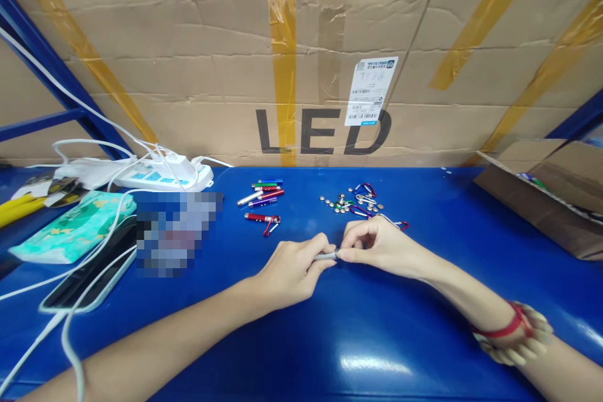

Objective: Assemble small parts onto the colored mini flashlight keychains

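Observation:
My left hand (292, 267) is closed round a slim silver penlight tube (324, 256), its end sticking out to the right. At that end, the thumb and forefinger of my right hand (372, 245) are pinched together; what lies between them is hidden. Beyond my right hand are small round button cells (341, 206) and several carabiner clips, among them a red-and-blue clip (365, 189). Further left lies a loose group of coloured penlights (264, 193). In front of that group is a red penlight (257, 218) with a red carabiner clip (271, 225) at its end.
A white power strip (200, 179) with trailing cables stands at the back left. Nearer are a green tissue pack (75, 226) and a phone (89, 273). An open cardboard box (532, 207) is at the right. A large carton (211, 75) walls off the blue table's (282, 352) back.

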The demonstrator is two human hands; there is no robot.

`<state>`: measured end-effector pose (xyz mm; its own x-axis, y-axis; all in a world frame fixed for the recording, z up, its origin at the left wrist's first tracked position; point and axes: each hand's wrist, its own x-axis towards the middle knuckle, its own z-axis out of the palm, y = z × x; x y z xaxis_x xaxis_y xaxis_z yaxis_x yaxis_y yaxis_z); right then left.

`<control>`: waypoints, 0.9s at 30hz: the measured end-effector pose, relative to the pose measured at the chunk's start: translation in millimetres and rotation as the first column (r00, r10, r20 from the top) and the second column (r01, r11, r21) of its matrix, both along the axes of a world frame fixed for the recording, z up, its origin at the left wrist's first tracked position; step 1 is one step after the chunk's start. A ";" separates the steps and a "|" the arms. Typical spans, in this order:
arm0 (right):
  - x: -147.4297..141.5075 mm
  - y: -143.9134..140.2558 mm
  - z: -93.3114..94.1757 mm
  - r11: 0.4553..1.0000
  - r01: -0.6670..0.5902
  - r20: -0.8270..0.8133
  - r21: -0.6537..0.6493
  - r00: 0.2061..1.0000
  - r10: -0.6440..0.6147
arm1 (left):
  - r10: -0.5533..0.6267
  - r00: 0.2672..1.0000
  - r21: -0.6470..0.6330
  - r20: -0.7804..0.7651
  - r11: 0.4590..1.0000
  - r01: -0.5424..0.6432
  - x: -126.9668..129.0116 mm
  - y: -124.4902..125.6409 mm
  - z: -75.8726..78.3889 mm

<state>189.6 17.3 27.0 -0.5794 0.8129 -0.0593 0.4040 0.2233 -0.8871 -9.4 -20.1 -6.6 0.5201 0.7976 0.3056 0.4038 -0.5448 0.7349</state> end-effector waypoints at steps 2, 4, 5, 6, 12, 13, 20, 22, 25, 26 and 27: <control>-0.8 -0.3 -0.9 1.000 0.004 -0.002 0.005 1.000 -0.004 | 0.010 1.000 -0.010 0.008 1.000 -0.009 0.1 0.5 -1.8; -2.0 -0.2 -2.4 1.000 0.016 -0.013 0.018 1.000 -0.016 | 0.030 0.999 -0.028 0.019 0.999 -0.029 0.9 1.1 -3.0; -2.6 0.2 -3.2 0.999 0.029 -0.016 0.030 0.999 -0.028 | 0.048 0.999 -0.037 0.023 0.998 -0.047 1.5 1.4 -3.2; -3.1 0.8 -4.0 0.998 0.045 -0.017 0.047 0.999 -0.045 | 0.069 0.997 -0.043 0.019 0.997 -0.068 2.3 1.7 -3.0; -2.6 8.4 -10.6 0.988 0.092 0.041 0.120 0.994 -0.098 | 0.228 0.960 0.120 -0.162 0.970 -0.210 4.3 7.7 1.9; -2.0 9.7 -11.9 0.988 0.095 0.047 0.118 0.994 -0.101 | 0.238 0.956 0.139 -0.173 0.967 -0.216 3.9 9.4 2.0; -1.6 11.3 -15.2 0.982 0.111 0.073 0.155 0.990 -0.123 | 0.262 0.962 0.121 -0.076 0.960 -0.252 3.2 15.3 -2.0; -2.1 11.0 -14.1 0.983 0.103 0.054 0.149 0.992 -0.112 | 0.268 0.960 0.133 -0.074 0.957 -0.257 4.5 14.4 -1.3; -2.4 9.3 -11.3 0.994 0.039 -0.081 0.103 0.996 -0.030 | 0.282 0.959 0.117 0.016 0.952 -0.282 6.7 12.6 2.5; -2.6 8.1 -10.4 0.997 0.002 -0.133 0.075 0.991 0.008 | 0.285 0.956 0.093 0.074 0.952 -0.291 7.4 12.0 4.1; -3.0 6.5 -9.7 0.998 -0.040 -0.178 0.042 0.983 0.047 | 0.285 0.949 0.060 0.137 0.954 -0.295 8.2 11.4 5.6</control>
<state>186.5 23.8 17.3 -0.6126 0.7865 0.0784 0.2291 0.2717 -0.9347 -1.1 -8.7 -0.9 0.2234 0.8790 0.4211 0.4598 -0.4760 0.7496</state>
